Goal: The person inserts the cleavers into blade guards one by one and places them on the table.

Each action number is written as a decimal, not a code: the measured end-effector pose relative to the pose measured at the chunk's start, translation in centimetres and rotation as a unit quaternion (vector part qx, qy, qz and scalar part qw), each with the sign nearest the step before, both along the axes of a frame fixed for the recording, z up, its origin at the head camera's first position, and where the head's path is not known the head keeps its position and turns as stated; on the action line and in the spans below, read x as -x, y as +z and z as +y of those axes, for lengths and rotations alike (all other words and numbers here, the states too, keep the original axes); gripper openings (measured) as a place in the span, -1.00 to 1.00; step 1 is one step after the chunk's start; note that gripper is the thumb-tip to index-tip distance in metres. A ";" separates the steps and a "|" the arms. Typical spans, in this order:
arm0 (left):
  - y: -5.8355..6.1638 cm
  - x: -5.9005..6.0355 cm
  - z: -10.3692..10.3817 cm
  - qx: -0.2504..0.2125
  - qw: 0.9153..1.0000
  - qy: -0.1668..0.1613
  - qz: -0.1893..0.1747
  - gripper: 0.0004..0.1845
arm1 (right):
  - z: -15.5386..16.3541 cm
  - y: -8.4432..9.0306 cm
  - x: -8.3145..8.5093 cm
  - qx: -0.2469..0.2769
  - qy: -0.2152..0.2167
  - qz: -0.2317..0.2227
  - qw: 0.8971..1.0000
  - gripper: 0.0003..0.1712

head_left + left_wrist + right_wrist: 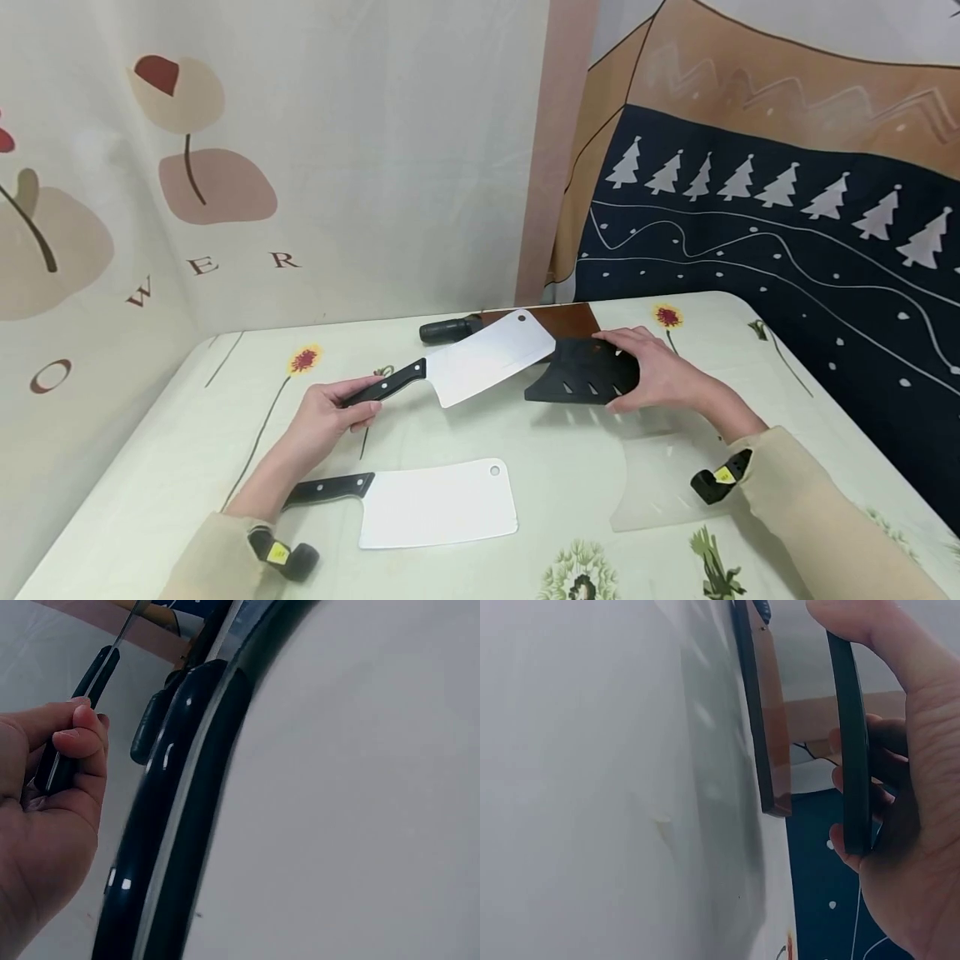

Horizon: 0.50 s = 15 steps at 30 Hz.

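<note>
Nearest you, flat on the worktop (172,433), lies a spare cleaver (420,502) and, to its right, a clear blade cover (660,483); neither is touched. Beyond them is the work in hand. Your left hand (330,414) has its grip clenched round the black handle of the raised cleaver (480,358), whose pale blade points right and slightly up, its far corner reaching the mouth of the black sheath (581,372). Your right hand (652,371) grasps that sheath from the far side, fingers over the top edge and thumb beneath, holding it just off the cloth. The right wrist view shows the sheath edge-on in your fingers.

You appear to be at the step of bringing blade and sheath together, with the blade not yet inside. The next move calls for squaring the blade's flat with the slot, keeping the cutting edge away from your right fingers, and sliding it in steadily. Behind the pair, a brown-bladed knife (517,321) lies on the worktop.
</note>
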<state>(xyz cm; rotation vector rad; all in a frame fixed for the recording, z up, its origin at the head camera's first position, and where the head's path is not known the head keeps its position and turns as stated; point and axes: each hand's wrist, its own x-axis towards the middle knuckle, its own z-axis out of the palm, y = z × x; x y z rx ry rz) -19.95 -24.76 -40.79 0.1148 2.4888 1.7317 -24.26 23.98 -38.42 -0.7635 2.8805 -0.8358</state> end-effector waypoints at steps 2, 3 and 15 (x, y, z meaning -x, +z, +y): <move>0.1 0.0 -0.3 0.009 1.000 -0.009 0.002 -0.49 | 0.1 0.0 0.0 0.002 0.004 0.001 1.000 0.13; 0.2 0.0 -0.4 0.011 1.000 -0.014 0.004 -0.49 | 0.1 0.0 -0.1 0.001 0.006 0.002 1.000 0.13; 0.4 0.0 -1.1 0.015 0.996 -0.086 0.027 -0.52 | 0.7 -0.1 -0.4 0.005 0.017 0.006 1.000 0.12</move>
